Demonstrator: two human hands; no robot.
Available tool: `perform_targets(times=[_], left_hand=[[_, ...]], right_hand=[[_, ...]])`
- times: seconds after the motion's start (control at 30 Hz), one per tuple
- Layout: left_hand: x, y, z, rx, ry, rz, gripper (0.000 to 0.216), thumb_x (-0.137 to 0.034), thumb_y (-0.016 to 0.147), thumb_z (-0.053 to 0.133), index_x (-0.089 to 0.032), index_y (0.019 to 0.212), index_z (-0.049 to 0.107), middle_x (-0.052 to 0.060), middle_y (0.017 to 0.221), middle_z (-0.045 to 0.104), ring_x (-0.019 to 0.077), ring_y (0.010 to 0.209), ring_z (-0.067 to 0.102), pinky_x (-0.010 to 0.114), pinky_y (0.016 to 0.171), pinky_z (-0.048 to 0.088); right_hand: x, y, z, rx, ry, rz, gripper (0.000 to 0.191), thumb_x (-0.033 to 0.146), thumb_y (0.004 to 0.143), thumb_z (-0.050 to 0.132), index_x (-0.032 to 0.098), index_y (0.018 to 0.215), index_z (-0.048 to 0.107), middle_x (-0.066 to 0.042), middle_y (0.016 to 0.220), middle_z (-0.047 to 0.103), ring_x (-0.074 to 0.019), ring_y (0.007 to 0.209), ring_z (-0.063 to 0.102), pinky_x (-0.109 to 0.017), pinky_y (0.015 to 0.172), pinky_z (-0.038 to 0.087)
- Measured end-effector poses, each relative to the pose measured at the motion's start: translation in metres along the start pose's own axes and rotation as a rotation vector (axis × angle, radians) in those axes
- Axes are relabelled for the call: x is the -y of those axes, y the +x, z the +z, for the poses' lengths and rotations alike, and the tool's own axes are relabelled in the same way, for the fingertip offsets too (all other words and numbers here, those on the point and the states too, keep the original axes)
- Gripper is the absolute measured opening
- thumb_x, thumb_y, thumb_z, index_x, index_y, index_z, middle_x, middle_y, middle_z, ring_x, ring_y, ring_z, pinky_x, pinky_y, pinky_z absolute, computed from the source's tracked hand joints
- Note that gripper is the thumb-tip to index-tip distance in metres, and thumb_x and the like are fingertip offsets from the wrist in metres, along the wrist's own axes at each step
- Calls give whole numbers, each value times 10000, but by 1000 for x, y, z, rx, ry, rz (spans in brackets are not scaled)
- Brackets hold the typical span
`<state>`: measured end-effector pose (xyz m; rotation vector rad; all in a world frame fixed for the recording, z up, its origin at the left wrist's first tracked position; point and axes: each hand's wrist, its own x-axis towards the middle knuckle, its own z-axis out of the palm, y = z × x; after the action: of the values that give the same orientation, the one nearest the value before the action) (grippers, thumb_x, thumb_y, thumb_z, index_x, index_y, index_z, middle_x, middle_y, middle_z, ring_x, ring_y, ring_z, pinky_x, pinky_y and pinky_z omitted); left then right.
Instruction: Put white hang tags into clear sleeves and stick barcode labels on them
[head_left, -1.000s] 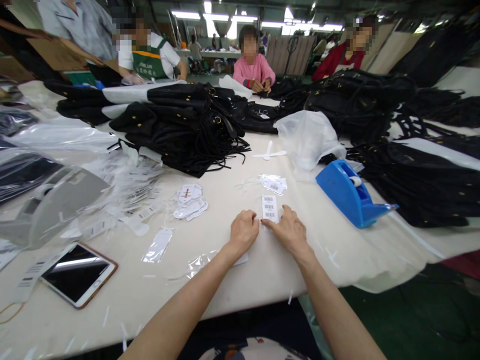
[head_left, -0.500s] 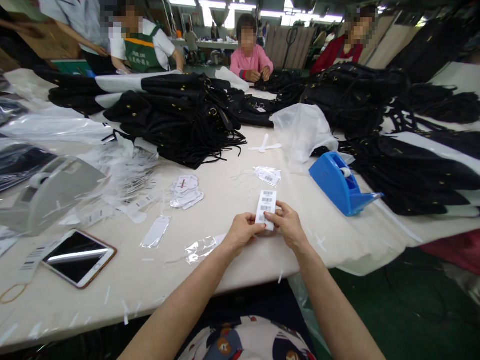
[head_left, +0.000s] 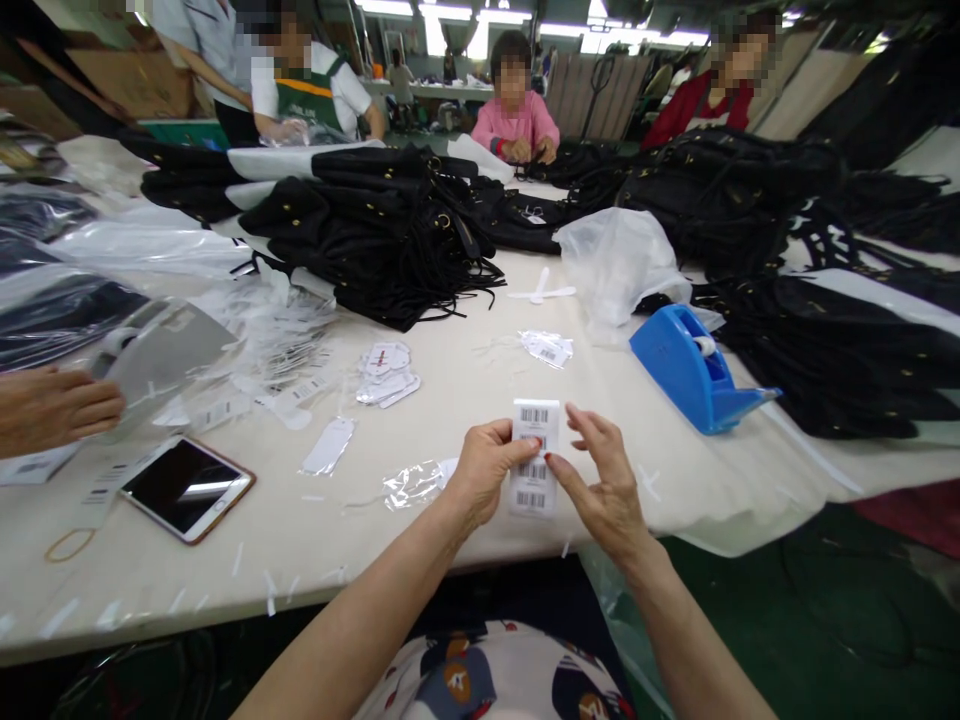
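A white strip of barcode labels (head_left: 534,458) stands upright above the table's front edge, held between both my hands. My left hand (head_left: 484,472) pinches its left side with thumb and fingers. My right hand (head_left: 604,487) touches its right edge with thumb and forefinger, the other fingers spread. A crumpled clear plastic sleeve (head_left: 411,483) lies on the white table (head_left: 465,380) just left of my left hand.
A blue tape dispenser (head_left: 694,371) sits right of my hands. Loose tags (head_left: 386,372), a phone (head_left: 187,487), a grey dispenser (head_left: 161,345), a clear bag (head_left: 619,265) and piles of black bags (head_left: 390,240) cover the table. Another person's hand (head_left: 52,405) enters at left. Several people work at the far side.
The label strip went from lying flat on the table to being lifted and held upright nearer me. Another person's hand has come in at the left edge.
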<state>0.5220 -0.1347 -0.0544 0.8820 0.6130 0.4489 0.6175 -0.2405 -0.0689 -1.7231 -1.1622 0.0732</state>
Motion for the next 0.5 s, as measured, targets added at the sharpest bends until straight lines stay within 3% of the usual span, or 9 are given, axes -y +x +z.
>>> perform_targets(times=[0.07, 0.17, 0.33, 0.5], left_hand=[[1, -7, 2, 31, 30, -2, 225, -236, 540, 728, -106, 712, 666, 34, 664, 638, 114, 586, 532, 239, 598, 409], [1, -15, 3, 78, 49, 1, 220, -255, 566, 715, -111, 727, 672, 27, 657, 628, 112, 586, 527, 234, 595, 401], [-1, -25, 0, 98, 108, -6, 192, -260, 581, 690, -123, 715, 673, 8, 616, 598, 96, 553, 500, 221, 568, 390], [4, -27, -2, 55, 186, -8, 181, -280, 597, 662, -122, 686, 656, 5, 599, 581, 80, 535, 476, 203, 543, 366]], right_hand=[[4, 4, -5, 44, -62, -110, 363, 278, 835, 503, 236, 1196, 514, -103, 1302, 354, -250, 1180, 383, -431, 919, 391], [7, 7, -10, 137, -46, -140, 316, 281, 850, 473, 220, 1150, 553, -102, 1332, 344, -257, 1216, 348, -445, 944, 376], [12, 2, -9, 252, 145, -50, 238, 273, 863, 467, 201, 1053, 591, -84, 1063, 582, -198, 1005, 532, -366, 877, 439], [13, -1, -8, 264, 200, -11, 172, 272, 850, 496, 190, 930, 625, -57, 901, 634, -175, 859, 576, -318, 791, 459]])
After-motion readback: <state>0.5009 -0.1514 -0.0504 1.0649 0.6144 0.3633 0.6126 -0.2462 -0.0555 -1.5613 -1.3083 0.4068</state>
